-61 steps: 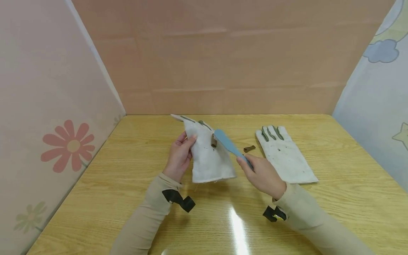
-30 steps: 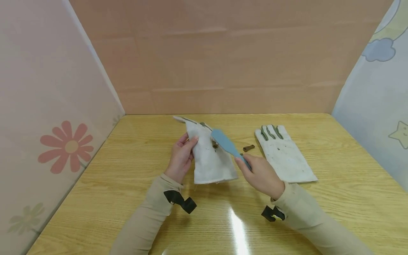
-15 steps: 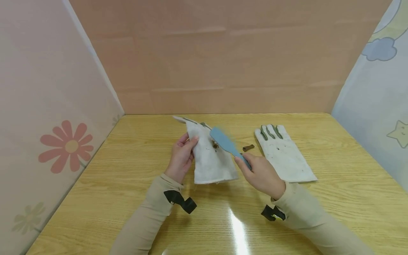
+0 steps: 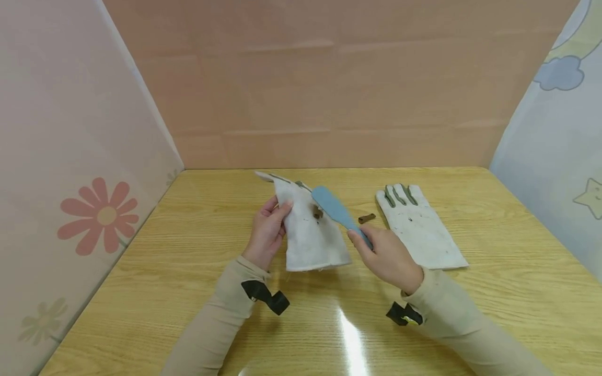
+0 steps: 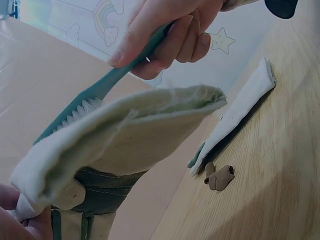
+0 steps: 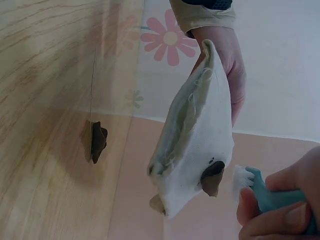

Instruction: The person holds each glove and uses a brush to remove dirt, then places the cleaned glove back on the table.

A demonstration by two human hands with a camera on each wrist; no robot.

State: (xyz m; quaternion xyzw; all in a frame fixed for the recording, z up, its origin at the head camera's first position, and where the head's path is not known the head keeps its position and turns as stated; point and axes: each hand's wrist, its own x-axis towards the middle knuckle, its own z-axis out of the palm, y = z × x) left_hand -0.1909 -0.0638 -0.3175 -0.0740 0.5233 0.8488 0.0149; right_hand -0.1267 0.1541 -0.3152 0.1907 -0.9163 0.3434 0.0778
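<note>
My left hand [image 4: 265, 232] holds a white work glove [image 4: 310, 235] with green trim by its side edge, thumb in front, raised over the table. A brown clump [image 6: 213, 178] sticks to the glove's face near dark specks. My right hand [image 4: 388, 256] grips the handle of a blue brush [image 4: 331, 204]; its white bristles [image 6: 242, 182] face the glove. In the left wrist view the bristles [image 5: 80, 112] are close against the glove; whether they touch it I cannot tell. The glove's frayed cuff opening [image 5: 150, 107] points toward me.
A second white glove [image 4: 425, 235], green between its fingers and lightly speckled, lies flat on the wooden table [image 4: 188, 224] at the right. Left of it lies a loose brown piece [image 4: 367, 218]. Decorated walls stand left and right, with a pinkish backdrop [image 4: 301, 104] behind.
Over two seconds the brush has made small shifts across the glove near the clump, which looks different in shape or angle. The left hand and its glove moved slightly right, then stayed nearly still.
</note>
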